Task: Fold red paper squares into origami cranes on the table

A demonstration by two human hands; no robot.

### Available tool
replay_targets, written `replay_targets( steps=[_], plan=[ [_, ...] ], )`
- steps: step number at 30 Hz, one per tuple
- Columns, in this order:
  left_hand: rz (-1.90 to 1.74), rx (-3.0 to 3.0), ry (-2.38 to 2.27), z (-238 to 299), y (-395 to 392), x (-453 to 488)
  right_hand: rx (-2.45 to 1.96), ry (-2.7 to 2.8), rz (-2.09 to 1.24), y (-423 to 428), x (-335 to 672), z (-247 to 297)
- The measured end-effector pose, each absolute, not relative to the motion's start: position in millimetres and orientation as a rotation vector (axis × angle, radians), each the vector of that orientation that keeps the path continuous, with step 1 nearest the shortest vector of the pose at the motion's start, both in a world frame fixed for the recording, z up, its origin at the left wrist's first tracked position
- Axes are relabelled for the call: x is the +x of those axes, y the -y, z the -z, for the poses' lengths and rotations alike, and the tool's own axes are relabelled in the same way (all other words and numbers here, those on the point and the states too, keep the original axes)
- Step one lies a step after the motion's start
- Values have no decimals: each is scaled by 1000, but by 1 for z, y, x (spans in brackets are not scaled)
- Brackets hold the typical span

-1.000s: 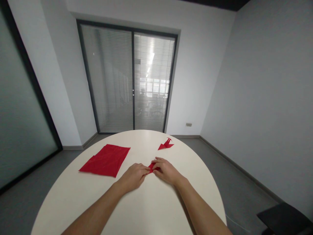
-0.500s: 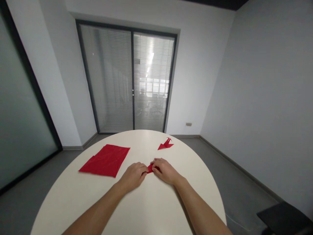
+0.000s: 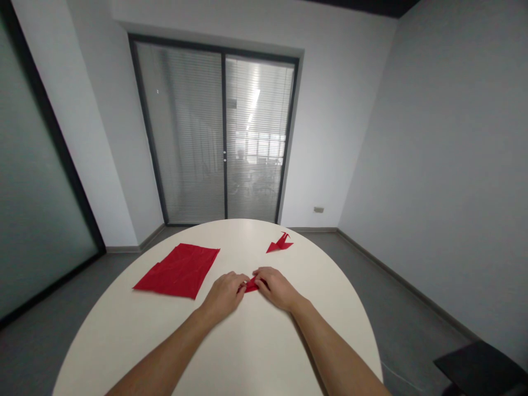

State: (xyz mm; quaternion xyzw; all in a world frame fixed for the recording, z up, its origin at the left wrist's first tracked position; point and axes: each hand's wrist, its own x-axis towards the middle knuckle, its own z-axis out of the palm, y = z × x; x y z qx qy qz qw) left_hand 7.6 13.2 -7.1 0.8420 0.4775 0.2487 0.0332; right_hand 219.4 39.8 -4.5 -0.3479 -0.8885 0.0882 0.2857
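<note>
Between my two hands a small folded piece of red paper (image 3: pixel 252 285) lies on the white table. My left hand (image 3: pixel 226 293) has its fingers closed on the paper's left end. At the other end, my right hand (image 3: pixel 277 287) grips the paper, with thumb and fingers bent around it. Much of the paper is hidden under the fingertips, so its full folded shape cannot be made out. Beyond my right hand stands a folded red paper crane (image 3: pixel 280 243). Left of my left hand lies a stack of flat, creased red paper sheets (image 3: pixel 179 272).
The round white table (image 3: pixel 247 352) carries all the paper. A dark chair (image 3: pixel 482 366) is partly visible at the lower right. Behind the table are a glass door with blinds (image 3: pixel 181 137) and a grey wall.
My hands have shifted slightly on the folded paper, and a little more of it shows between them. The crane and the sheets have not moved.
</note>
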Motion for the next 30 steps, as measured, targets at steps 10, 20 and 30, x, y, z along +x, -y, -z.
replay_targets(
  steps=[10, 20, 30],
  plan=[
    [-760, 2459, -1559, 8, -13, 10, -955, 2316, -298, -41, 217, 7],
    [-740, 2466, -1561, 5, -13, 10, -965, 2314, -308, -39, 219, 6],
    [-786, 2507, -1503, 8, -13, 10, -947, 2261, -391, -40, 218, 6]
  ],
)
